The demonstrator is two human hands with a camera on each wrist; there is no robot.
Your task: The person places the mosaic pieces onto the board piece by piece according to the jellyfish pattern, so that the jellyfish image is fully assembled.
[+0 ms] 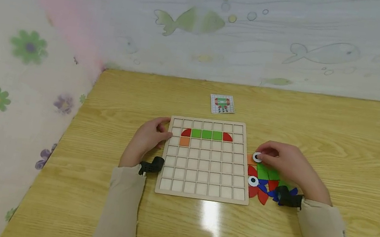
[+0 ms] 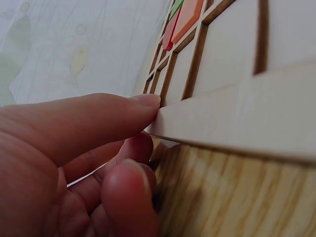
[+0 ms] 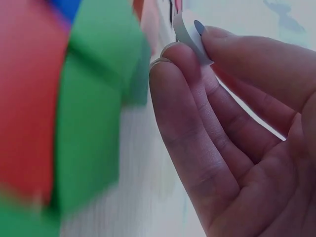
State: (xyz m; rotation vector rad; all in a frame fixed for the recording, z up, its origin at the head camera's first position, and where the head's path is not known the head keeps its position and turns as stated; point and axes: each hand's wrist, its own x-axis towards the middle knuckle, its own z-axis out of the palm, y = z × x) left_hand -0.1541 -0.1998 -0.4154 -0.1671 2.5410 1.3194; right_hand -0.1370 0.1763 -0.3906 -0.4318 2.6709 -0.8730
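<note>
My right hand (image 1: pixel 282 163) pinches a round white eye piece with a black dot (image 1: pixel 257 157) between thumb and fingers, over the pile right of the board. The right wrist view shows that eye piece (image 3: pixel 190 39) edge-on at the fingertips. With thumb on the rim and fingertips against its side, my left hand (image 1: pixel 149 135) holds the left edge of a wooden grid board (image 1: pixel 201 197). Along its second row lie a red curved piece (image 1: pixel 186 132), several green squares (image 1: pixel 207 134) and another red curved piece (image 1: pixel 227 137). An orange square (image 1: pixel 184 141) sits below the left red one.
Loose pieces lie right of the board: green squares (image 1: pixel 262 172), red petal shapes (image 1: pixel 262 196), blue pieces and a second eye piece (image 1: pixel 253 181). Behind the board is a small pattern card (image 1: pixel 222 104) on the wooden table (image 1: pixel 84 210). Papered walls border the table's back and left.
</note>
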